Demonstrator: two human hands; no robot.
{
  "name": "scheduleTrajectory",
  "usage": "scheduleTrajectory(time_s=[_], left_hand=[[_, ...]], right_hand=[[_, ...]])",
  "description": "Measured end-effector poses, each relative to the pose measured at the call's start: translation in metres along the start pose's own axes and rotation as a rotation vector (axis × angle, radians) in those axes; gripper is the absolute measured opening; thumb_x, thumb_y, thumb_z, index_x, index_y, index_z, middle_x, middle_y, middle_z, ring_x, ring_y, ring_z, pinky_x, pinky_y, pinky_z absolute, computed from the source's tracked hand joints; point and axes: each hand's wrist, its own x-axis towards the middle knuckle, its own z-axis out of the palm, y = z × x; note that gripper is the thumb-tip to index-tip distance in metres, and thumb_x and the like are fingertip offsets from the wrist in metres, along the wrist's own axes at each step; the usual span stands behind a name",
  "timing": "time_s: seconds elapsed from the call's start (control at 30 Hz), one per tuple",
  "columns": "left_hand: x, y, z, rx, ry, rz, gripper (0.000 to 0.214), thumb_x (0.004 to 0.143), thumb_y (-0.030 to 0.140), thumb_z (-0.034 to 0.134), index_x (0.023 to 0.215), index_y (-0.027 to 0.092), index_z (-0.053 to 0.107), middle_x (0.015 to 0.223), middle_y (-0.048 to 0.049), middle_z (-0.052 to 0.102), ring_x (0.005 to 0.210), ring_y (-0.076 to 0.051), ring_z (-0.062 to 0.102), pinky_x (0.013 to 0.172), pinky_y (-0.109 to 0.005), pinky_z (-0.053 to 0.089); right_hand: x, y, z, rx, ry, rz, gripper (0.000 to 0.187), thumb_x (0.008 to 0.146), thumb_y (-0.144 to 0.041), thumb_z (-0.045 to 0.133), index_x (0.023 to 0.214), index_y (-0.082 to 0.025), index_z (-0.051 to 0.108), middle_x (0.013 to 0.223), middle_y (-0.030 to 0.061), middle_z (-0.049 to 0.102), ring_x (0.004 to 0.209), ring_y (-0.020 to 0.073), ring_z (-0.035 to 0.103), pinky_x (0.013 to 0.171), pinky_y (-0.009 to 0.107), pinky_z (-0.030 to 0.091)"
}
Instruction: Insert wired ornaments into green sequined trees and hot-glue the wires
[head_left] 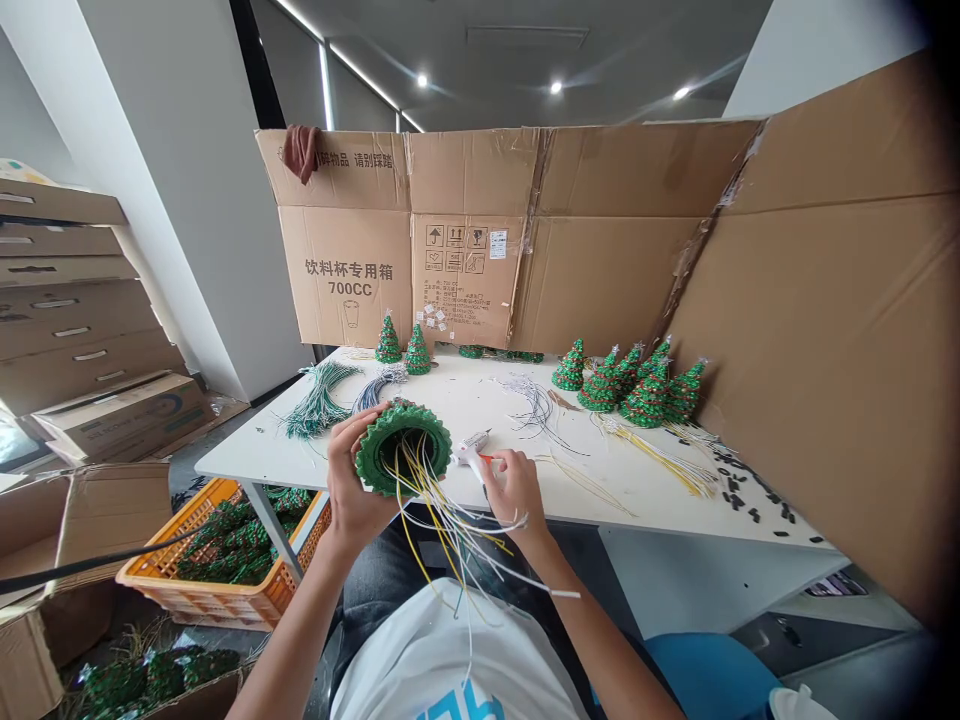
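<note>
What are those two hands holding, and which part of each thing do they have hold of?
The left hand grips a hollow green beaded tree by its outer wall. The right hand seems to hold a white glue gun by its handle, though that grip is hard to see.

On my remote feed, the green cone (403, 447) reads as glossy plastic with a rough, beaded surface, and the wires (450, 530) running through it as smooth plastic-sheathed strands, while the glue gun (469, 450) looks like smooth white plastic. I make out the table top (600, 480) as smooth, matt white laminate on a dull grey metal leg (270, 525). The corrugated cardboard (600, 230) behind it looks matt and rough at its torn seam, the crate (225, 590) below looks like semi-glossy orange plastic, and the brown rag (302, 152) over the cardboard's edge looks like soft, matt cloth.
</note>
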Motion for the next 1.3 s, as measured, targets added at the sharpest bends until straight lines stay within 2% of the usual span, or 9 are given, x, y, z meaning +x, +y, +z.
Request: scheduleTrajectory(time_s=[0.17,0.33,0.5,0.63,0.83,0.93,1.07,1.2,1.3], left_hand=[[-0.004,0.011,0.007,-0.086,-0.016,0.014,0.088,0.076,0.049,0.097,0.148,0.032,0.049,0.136,-0.0115,0.066,0.129,-0.037,0.067,0.110,-0.063,0.056],[-0.008,0.014,0.011,-0.099,-0.118,0.090,0.081,0.085,0.046,0.091,0.153,0.035,0.047,0.141,-0.0135,0.067,0.131,-0.036,0.068,0.109,-0.064,0.058],[-0.009,0.012,0.011,-0.150,-0.348,0.281,0.075,0.099,0.019,0.077,0.163,0.033,0.041,0.148,-0.0158,0.069,0.147,-0.033,0.062,0.119,-0.065,0.054],[-0.010,0.015,0.013,-0.137,-0.474,0.412,0.075,0.107,0.012,0.062,0.172,0.029,0.030,0.151,-0.0169,0.070,0.155,-0.032,0.054,0.121,-0.066,0.053],[-0.016,0.014,0.010,0.129,-0.377,0.513,0.066,0.099,0.007,0.073,0.157,0.036,0.057,0.148,-0.0132,0.066,0.149,-0.034,0.057,0.114,-0.054,0.058],[-0.019,0.011,0.007,0.184,-0.390,0.482,0.077,0.094,0.005,0.077,0.157,0.044,0.056,0.140,-0.0100,0.067,0.133,-0.031,0.067,0.106,-0.049,0.060],[-0.018,0.008,0.010,0.169,-0.417,0.353,0.095,0.095,-0.001,0.065,0.169,0.049,0.035,0.143,-0.0116,0.065,0.128,-0.032,0.067,0.101,-0.051,0.061],[-0.016,0.007,0.014,0.159,-0.423,0.300,0.105,0.090,-0.008,0.054,0.175,0.043,0.020,0.144,-0.0153,0.062,0.129,-0.033,0.065,0.100,-0.054,0.061],[-0.013,0.008,0.014,0.181,-0.459,0.278,0.105,0.086,-0.010,0.053,0.176,0.033,0.022,0.143,-0.0173,0.065,0.127,-0.035,0.065,0.101,-0.054,0.059]], right_hand=[[-0.018,-0.042,-0.031,0.390,-0.267,0.070,0.050,0.106,-0.066,0.059,0.103,-0.020,0.076,0.087,0.0030,0.073,0.078,0.0190,0.068,0.074,0.035,0.058],[-0.030,-0.065,-0.043,0.739,-0.452,0.160,0.059,0.102,-0.076,0.054,0.100,-0.022,0.077,0.086,0.0072,0.076,0.075,0.0219,0.069,0.070,0.037,0.056],[-0.031,-0.069,-0.050,0.933,-0.468,0.242,0.057,0.104,-0.072,0.050,0.120,-0.025,0.077,0.116,0.0115,0.082,0.100,0.0270,0.076,0.088,0.044,0.062],[-0.034,-0.076,-0.061,0.982,-0.483,0.258,0.057,0.101,-0.073,0.059,0.132,-0.028,0.077,0.135,0.0101,0.079,0.125,0.0308,0.072,0.106,0.049,0.058],[-0.035,-0.089,-0.076,0.999,-0.537,0.208,0.062,0.088,-0.072,0.079,0.133,-0.030,0.076,0.136,0.0100,0.078,0.128,0.0344,0.071,0.111,0.052,0.055],[-0.034,-0.094,-0.081,0.993,-0.546,0.184,0.063,0.083,-0.067,0.087,0.133,-0.030,0.076,0.135,0.0098,0.078,0.132,0.0351,0.069,0.115,0.052,0.053],[-0.034,-0.091,-0.078,0.986,-0.519,0.180,0.060,0.085,-0.064,0.087,0.133,-0.029,0.076,0.134,0.0103,0.079,0.133,0.0354,0.068,0.114,0.053,0.053],[-0.034,-0.083,-0.069,1.020,-0.472,0.184,0.063,0.084,-0.063,0.088,0.137,-0.032,0.074,0.144,0.0091,0.075,0.136,0.0344,0.067,0.118,0.053,0.051],[-0.034,-0.077,-0.063,1.050,-0.461,0.195,0.061,0.086,-0.063,0.087,0.137,-0.032,0.074,0.144,0.0082,0.075,0.133,0.0324,0.069,0.119,0.052,0.052]])
